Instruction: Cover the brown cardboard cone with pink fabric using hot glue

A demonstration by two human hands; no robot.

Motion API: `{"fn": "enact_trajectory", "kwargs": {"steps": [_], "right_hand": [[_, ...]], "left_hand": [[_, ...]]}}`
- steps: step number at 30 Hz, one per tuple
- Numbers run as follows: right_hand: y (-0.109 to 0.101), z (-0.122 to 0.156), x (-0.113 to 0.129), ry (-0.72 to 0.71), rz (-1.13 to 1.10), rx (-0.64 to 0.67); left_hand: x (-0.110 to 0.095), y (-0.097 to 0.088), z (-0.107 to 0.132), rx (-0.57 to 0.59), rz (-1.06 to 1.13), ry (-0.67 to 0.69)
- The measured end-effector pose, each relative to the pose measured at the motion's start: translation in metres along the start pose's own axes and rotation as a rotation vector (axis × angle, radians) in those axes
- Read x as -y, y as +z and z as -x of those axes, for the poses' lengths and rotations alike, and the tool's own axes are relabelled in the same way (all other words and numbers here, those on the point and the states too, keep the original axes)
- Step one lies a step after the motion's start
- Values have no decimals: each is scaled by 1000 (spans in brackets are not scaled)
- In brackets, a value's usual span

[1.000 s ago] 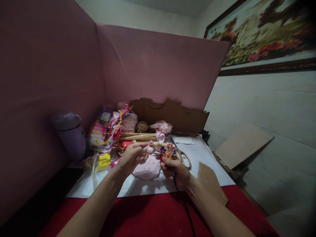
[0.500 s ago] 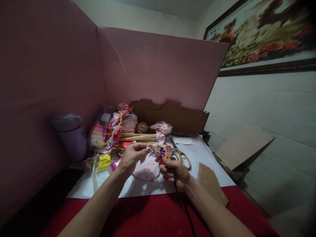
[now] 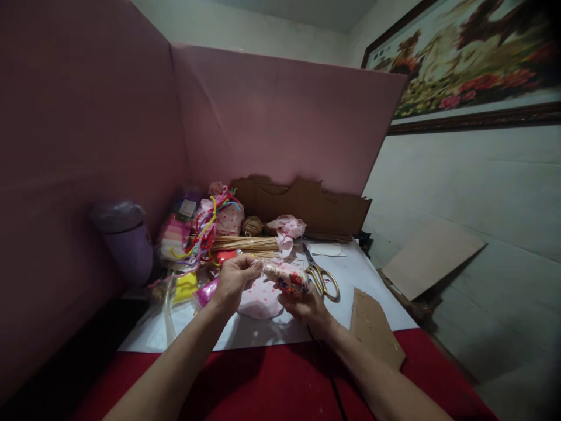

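Observation:
In my right hand (image 3: 309,310) is a flower-patterned hot glue gun (image 3: 287,278), with a black cord trailing down from it. The gun is tilted, and its front end points left toward my other hand. My left hand (image 3: 236,280) is closed in a pinch right by that end. A small pale piece shows at its fingertips, mostly hidden; I cannot tell whether the nozzle touches it. Below and between the hands lies a pink dotted cloth piece (image 3: 262,303) on the white sheet (image 3: 245,338). Gold-handled scissors (image 3: 322,278) lie just right of the glue gun.
Behind my hands are wooden sticks (image 3: 245,244), a twine ball (image 3: 252,225), crumpled pink cloth (image 3: 287,228) and colourful pipe cleaners (image 3: 205,234). A purple cup (image 3: 129,251) stands left. Cardboard pieces lie right (image 3: 376,327) and stand at the back (image 3: 298,204).
My right hand has turned the glue gun, so its patterned side tips over and its front end sits higher than its rear. My left hand stays nearly in place.

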State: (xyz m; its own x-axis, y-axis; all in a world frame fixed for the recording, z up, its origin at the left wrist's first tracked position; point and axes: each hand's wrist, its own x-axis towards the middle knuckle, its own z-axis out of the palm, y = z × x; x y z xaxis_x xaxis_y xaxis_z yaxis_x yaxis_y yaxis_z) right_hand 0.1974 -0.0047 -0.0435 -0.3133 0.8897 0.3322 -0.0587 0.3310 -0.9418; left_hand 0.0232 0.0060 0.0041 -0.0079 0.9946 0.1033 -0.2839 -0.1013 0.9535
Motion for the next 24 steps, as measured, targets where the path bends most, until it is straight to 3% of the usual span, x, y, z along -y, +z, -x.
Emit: {"fn": "enact_trajectory", "kwargs": {"steps": [4,7,10,13,16,24], "right_hand": [[-7,0,0,-291,362,8],[-10,4,3,-371,465,63],[-7,11,11,-440,482,43],[0,16,22,-426,428,-50],[4,17,27,-389,355,-77],[0,10,11,-194,160,-149]], "left_hand": [[-6,-2,0,34,-11,-114],[-12,-5,-1,50,-14,-170],[-16,-10,-4,-9,4,-143],[-16,-10,-4,-75,31,-55],[-14,-4,-1,-58,45,3],[-11,3,3,-19,45,44]]}}
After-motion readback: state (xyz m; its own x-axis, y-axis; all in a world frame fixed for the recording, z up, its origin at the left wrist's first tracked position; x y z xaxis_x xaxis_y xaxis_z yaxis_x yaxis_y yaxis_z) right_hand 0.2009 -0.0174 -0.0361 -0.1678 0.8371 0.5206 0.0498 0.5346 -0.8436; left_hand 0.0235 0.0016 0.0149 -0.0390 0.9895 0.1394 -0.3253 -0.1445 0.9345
